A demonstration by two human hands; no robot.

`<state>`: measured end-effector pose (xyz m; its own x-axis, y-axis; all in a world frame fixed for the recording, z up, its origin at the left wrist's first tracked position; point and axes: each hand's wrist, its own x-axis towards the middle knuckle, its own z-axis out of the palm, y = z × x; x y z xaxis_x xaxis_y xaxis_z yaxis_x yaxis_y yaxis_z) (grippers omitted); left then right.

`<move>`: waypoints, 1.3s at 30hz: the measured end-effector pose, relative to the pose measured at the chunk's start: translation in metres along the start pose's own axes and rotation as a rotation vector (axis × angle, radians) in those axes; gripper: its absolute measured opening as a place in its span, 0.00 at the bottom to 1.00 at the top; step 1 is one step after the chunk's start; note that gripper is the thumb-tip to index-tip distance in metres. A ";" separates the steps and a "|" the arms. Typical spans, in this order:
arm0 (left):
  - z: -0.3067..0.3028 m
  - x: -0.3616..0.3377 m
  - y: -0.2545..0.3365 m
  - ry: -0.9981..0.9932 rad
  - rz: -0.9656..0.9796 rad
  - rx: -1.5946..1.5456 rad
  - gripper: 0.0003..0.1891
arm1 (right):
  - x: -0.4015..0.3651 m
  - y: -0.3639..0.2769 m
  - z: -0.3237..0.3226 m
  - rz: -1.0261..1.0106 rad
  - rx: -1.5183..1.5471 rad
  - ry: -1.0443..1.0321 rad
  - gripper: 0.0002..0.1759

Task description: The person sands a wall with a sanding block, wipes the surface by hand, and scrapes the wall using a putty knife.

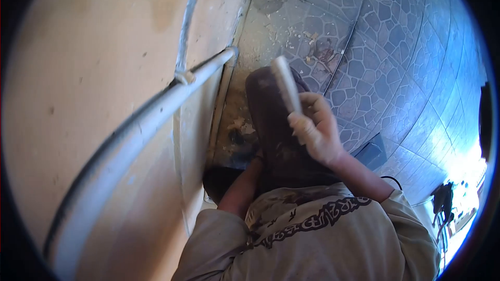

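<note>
My right hand [322, 134] is closed, thumb and fingers pinching the lower end of a pale, flat strip [286, 84]. The strip points up and slightly left above my dark-trousered leg [271, 119]; motion blurs it, and I cannot make out its exact kind. My left forearm [241, 190] reaches down beside the same leg, close to the wall. The leg and shadow hide the fingers of my left hand [257, 162], so whatever it touches does not show.
A beige wall [104, 73] with a thick pale pipe [151, 106] runs along the left. Stone-patterned floor tiles [375, 62] spread to the right, with pale flakes [311, 36] scattered near the wall. A grey box-like object [372, 153] sits right of my leg.
</note>
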<state>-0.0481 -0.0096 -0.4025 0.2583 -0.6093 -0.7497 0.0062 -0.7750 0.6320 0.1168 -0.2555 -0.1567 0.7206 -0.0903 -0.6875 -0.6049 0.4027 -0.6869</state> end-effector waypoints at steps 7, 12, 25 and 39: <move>-0.095 -0.077 0.034 0.364 -0.163 0.025 0.15 | 0.013 0.008 0.005 -0.020 -0.229 -0.034 0.29; -0.167 -0.145 0.095 0.969 -0.206 -0.257 0.14 | -0.002 0.003 0.016 -0.154 -0.249 -0.105 0.29; -0.165 -0.255 0.239 1.564 0.512 -0.721 0.20 | -0.158 -0.027 0.075 -1.263 -0.473 -0.492 0.36; -0.080 -0.331 0.221 1.461 1.067 -1.003 0.21 | -0.213 -0.017 0.117 -1.468 -0.781 -0.560 0.31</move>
<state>-0.0552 0.0340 0.0007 0.9224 0.2864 0.2592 -0.3550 0.3643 0.8610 0.0135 -0.1368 0.0293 0.6887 0.4185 0.5920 0.7102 -0.2255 -0.6669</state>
